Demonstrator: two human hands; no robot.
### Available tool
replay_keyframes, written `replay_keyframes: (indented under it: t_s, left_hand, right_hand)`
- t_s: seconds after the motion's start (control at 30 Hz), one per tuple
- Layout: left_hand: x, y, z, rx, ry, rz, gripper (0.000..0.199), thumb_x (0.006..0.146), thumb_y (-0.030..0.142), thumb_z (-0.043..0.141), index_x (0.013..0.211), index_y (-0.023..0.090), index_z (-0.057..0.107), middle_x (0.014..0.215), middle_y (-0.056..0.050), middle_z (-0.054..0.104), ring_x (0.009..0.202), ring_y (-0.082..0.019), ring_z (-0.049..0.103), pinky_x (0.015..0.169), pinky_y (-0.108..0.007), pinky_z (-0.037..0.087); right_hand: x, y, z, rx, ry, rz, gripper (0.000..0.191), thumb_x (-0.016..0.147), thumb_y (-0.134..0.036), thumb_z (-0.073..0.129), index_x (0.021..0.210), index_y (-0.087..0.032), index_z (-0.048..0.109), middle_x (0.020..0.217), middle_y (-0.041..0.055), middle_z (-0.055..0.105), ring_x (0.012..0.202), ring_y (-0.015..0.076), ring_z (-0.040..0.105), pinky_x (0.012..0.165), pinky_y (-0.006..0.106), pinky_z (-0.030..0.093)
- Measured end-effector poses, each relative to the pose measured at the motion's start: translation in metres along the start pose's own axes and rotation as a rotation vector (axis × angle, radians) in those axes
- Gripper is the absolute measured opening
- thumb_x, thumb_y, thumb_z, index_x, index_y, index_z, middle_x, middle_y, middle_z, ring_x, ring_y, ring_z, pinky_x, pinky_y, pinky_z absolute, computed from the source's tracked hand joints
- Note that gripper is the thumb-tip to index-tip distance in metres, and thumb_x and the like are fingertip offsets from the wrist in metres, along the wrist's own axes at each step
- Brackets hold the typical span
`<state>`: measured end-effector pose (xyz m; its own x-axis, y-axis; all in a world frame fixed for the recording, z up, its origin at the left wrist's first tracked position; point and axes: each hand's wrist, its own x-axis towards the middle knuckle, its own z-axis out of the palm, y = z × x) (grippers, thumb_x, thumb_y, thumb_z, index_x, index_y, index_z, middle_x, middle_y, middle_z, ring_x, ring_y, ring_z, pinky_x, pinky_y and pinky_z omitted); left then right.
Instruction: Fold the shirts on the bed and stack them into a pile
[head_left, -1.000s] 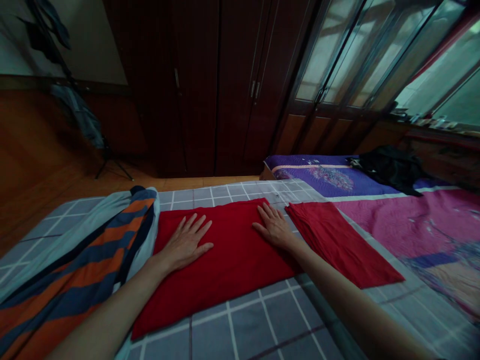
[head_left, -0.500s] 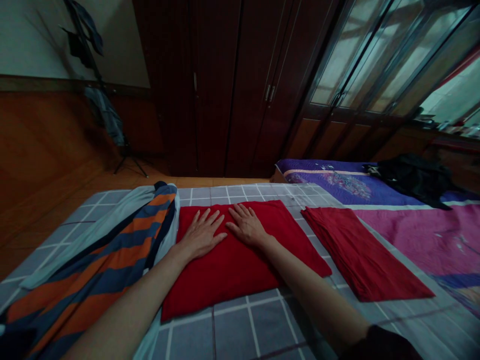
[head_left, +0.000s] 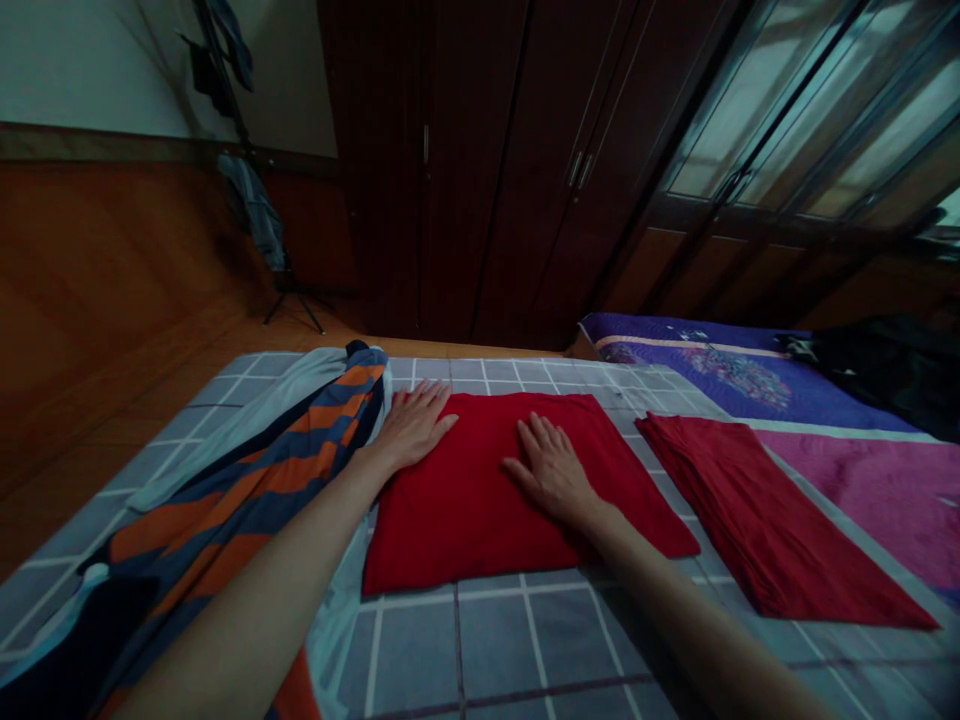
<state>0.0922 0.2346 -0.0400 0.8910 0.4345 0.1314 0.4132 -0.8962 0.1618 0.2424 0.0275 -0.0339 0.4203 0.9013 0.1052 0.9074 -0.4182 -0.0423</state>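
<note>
A folded red cloth lies flat on the grey checked bedspread. My left hand rests on its upper left corner, palm down with the fingers stretched out. Nearer its middle right, my right hand lies palm down with fingers spread. Neither hand grips anything. To the right is a second folded red cloth, apart from the first. An orange and blue striped garment with light edges lies on the left, partly behind my left forearm.
Beyond the bed stand a dark wooden wardrobe and, at the left, a rack with hanging clothes. A purple and pink bed cover adjoins on the right, with a black item on it.
My hands have moved apart on the red cloth, the left one to its upper left corner and the right one rightward. The whole view has shifted a little.
</note>
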Motion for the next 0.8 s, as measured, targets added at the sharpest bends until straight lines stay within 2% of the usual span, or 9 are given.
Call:
replay_keyframes:
  t_s: [0.07, 0.13, 0.2, 0.27, 0.43, 0.57, 0.67, 0.73, 0.8]
  left_hand:
    - [0.0, 0.009, 0.004, -0.003, -0.025, 0.056, 0.059, 0.095, 0.053, 0.024, 0.146, 0.022, 0.026, 0.153, -0.004, 0.023, 0.141, -0.024, 0.016, 0.113, -0.045, 0.013]
    - [-0.001, 0.013, 0.008, 0.001, -0.043, 0.076, 0.06, 0.094, 0.054, 0.026, 0.144, 0.022, 0.03, 0.152, -0.005, 0.026, 0.14, -0.025, 0.019, 0.113, -0.045, 0.014]
    - [-0.002, 0.013, 0.012, 0.006, -0.043, 0.073, 0.061, 0.094, 0.052, 0.026, 0.144, 0.018, 0.031, 0.151, -0.008, 0.026, 0.14, -0.027, 0.019, 0.112, -0.046, 0.015]
    - [-0.002, 0.01, 0.014, 0.01, -0.035, 0.075, 0.062, 0.094, 0.052, 0.027, 0.145, 0.018, 0.029, 0.151, -0.008, 0.026, 0.14, -0.027, 0.018, 0.112, -0.047, 0.013]
    - [0.0, 0.007, 0.014, 0.026, -0.039, 0.07, 0.064, 0.093, 0.056, 0.028, 0.144, 0.018, 0.031, 0.152, -0.007, 0.026, 0.14, -0.028, 0.018, 0.112, -0.047, 0.013]
    - [-0.003, 0.02, 0.007, 0.042, -0.041, 0.046, 0.064, 0.093, 0.054, 0.03, 0.145, 0.017, 0.029, 0.151, -0.009, 0.026, 0.14, -0.029, 0.018, 0.112, -0.05, 0.013]
    - [-0.007, 0.038, 0.003, 0.029, -0.024, 0.155, 0.06, 0.094, 0.052, 0.03, 0.145, 0.021, 0.028, 0.152, -0.007, 0.025, 0.141, -0.027, 0.014, 0.113, -0.048, 0.01]
    - [-0.01, 0.048, 0.002, 0.015, -0.051, 0.249, 0.059, 0.093, 0.053, 0.032, 0.145, 0.024, 0.029, 0.152, -0.005, 0.025, 0.141, -0.026, 0.013, 0.113, -0.048, 0.008]
    - [-0.012, 0.054, 0.002, 0.014, -0.096, 0.267, 0.061, 0.092, 0.054, 0.035, 0.144, 0.023, 0.03, 0.152, -0.006, 0.025, 0.141, -0.027, 0.014, 0.113, -0.05, 0.009]
  right_hand:
    - [-0.024, -0.041, -0.002, 0.134, -0.073, -0.232, 0.072, 0.089, -0.058, 0.042, 0.143, -0.011, 0.033, 0.151, 0.0155, 0.02, 0.139, 0.0306, 0.013, 0.112, 0.047, 0.013]
    - [-0.048, -0.079, -0.009, 0.29, -0.167, -0.397, 0.078, 0.088, -0.062, 0.041, 0.145, -0.011, 0.028, 0.15, 0.0158, 0.021, 0.139, 0.0299, 0.01, 0.113, 0.047, 0.011]
    - [-0.067, -0.103, -0.019, 0.41, -0.231, -0.477, 0.076, 0.088, -0.064, 0.039, 0.144, -0.013, 0.03, 0.151, 0.0148, 0.018, 0.14, 0.0298, 0.006, 0.113, 0.047, 0.009]
    - [-0.076, -0.11, -0.027, 0.481, -0.271, -0.502, 0.076, 0.088, -0.065, 0.036, 0.144, -0.013, 0.032, 0.151, 0.0159, 0.016, 0.139, 0.0299, 0.004, 0.114, 0.047, 0.008]
    - [-0.09, -0.079, -0.029, 0.462, -0.278, -0.398, 0.078, 0.087, -0.065, 0.039, 0.145, -0.015, 0.027, 0.152, 0.0149, 0.012, 0.14, 0.0287, 0.001, 0.113, 0.049, 0.006]
    - [-0.107, -0.051, -0.023, 0.397, -0.307, -0.364, 0.077, 0.088, -0.062, 0.039, 0.147, -0.016, 0.021, 0.152, 0.0143, 0.009, 0.14, 0.0276, -0.002, 0.113, 0.051, 0.007]
    - [-0.115, -0.041, -0.025, 0.382, -0.277, -0.326, 0.077, 0.088, -0.062, 0.04, 0.146, -0.014, 0.022, 0.152, 0.0148, 0.009, 0.14, 0.0272, 0.0, 0.113, 0.05, 0.009]
    - [-0.119, -0.038, -0.03, 0.356, -0.264, -0.267, 0.078, 0.088, -0.06, 0.042, 0.145, -0.01, 0.024, 0.151, 0.0172, 0.009, 0.14, 0.0291, -0.001, 0.113, 0.051, 0.009]
    - [-0.124, -0.036, -0.037, 0.363, -0.297, -0.274, 0.079, 0.088, -0.06, 0.043, 0.146, -0.01, 0.024, 0.151, 0.0178, 0.009, 0.139, 0.0299, -0.001, 0.113, 0.051, 0.01]
